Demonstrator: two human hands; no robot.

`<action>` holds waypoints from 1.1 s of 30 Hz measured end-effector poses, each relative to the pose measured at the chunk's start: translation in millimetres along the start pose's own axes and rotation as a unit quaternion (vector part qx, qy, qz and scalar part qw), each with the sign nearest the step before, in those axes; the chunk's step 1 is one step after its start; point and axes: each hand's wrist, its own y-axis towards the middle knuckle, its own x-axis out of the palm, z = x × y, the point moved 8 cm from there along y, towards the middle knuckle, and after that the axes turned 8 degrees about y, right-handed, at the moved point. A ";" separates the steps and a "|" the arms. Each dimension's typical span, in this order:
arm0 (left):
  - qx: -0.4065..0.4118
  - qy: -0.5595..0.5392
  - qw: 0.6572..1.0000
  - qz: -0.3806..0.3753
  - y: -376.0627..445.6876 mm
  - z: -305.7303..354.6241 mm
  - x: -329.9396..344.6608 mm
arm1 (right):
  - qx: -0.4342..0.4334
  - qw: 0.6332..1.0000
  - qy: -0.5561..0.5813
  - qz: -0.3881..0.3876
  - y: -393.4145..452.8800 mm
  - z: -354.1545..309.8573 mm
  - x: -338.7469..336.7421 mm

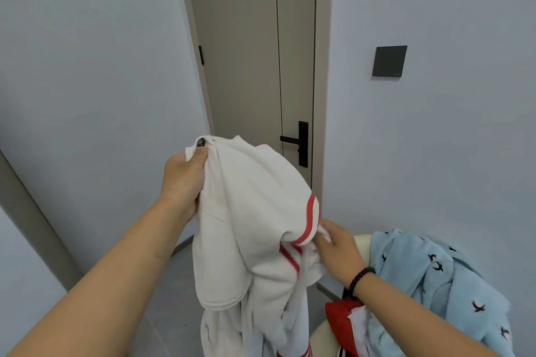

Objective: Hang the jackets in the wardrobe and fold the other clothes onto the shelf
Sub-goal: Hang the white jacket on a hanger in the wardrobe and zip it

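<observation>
Presently: white garment (255, 229) held aloft for sorting.
Left hand (182, 182) grips its collar; right hand (336, 243) pinches the red-striped cuff, likely to spread it out above the chair pile (429, 278).

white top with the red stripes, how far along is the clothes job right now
Nothing looks finished: no wardrobe or shelf is in view. In hand: the white top with red stripes is held up unfolded, the left hand gripping its upper edge and the right hand pinching fabric by a striped cuff. Left: a light blue patterned garment and a red one wait piled at the right.
</observation>
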 end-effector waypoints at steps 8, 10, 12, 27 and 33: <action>-0.197 -0.273 0.941 0.022 33.1 -39.8 -46.9 | 0.063 0.993 0.019 0.096 67.5 -31.3 -28.9; -0.192 -0.304 0.933 0.031 36.2 -39.5 -54.3 | 0.097 0.987 0.051 0.121 75.6 -26.1 -29.3; -0.175 -0.322 0.930 0.023 36.0 -38.1 -62.4 | 0.123 0.979 0.084 0.139 80.0 -24.7 -29.3; -0.083 -0.239 0.966 -0.057 26.3 -40.8 -35.8 | 0.187 0.957 0.078 0.206 91.1 -6.7 -56.6; -0.024 -0.226 0.962 -0.153 6.6 2.9 7.3 | 0.238 0.959 0.065 0.140 65.5 34.7 -35.9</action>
